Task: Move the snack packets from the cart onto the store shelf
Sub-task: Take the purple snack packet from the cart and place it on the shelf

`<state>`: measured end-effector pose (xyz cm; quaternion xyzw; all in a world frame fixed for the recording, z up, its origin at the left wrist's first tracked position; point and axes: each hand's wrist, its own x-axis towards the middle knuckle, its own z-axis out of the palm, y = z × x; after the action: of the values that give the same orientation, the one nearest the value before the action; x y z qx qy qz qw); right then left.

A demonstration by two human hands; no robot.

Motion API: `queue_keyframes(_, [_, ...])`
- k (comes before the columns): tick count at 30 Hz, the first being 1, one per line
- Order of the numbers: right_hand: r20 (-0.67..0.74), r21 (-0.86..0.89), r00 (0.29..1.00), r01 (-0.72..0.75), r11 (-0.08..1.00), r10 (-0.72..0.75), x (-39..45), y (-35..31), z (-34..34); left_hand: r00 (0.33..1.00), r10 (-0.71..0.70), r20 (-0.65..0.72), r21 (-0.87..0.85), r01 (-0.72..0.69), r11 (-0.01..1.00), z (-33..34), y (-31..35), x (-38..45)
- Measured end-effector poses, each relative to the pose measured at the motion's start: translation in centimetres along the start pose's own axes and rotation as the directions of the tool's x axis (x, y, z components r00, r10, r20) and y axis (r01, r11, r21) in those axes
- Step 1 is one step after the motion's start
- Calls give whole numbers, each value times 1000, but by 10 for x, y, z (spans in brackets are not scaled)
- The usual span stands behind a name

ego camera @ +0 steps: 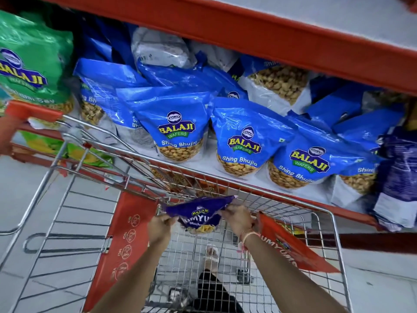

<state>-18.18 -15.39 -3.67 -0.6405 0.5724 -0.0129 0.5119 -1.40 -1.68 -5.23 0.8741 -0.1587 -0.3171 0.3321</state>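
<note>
Purple packet (199, 212) is stretched between your two hands above the cart (293, 208). Your left hand (160, 229) pinches its left edge; your right hand (238, 219) pinches its right corner, and both forearms reach forward over the wire basket. Your right wrist carries a thread band (248, 235). An orange packet (291, 242) leans against the cart's right wall, just beside your right hand. Blue packets (241, 141) stand in rows on the shelf (259, 39) beyond the cart, well apart from the held packet.
</note>
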Motion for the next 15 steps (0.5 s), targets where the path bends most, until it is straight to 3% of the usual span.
queue_keyframes(7, [-117, 119, 963, 258, 959, -245, -53, -22, -18, 975, 210, -68, -233, -220, 947, -39, 26, -28])
queue_keyframes(11, [-168, 207, 925, 371, 905, -341, -84, -39, -34, 960, 259, -104, -398, -278, 874, -65, 56, -56])
queue_keyframes(15, [-271, 127, 834, 525, 841, -480, -117, -66, -57, 911, 371, -179, -480, -410, 776, -87, 91, -78])
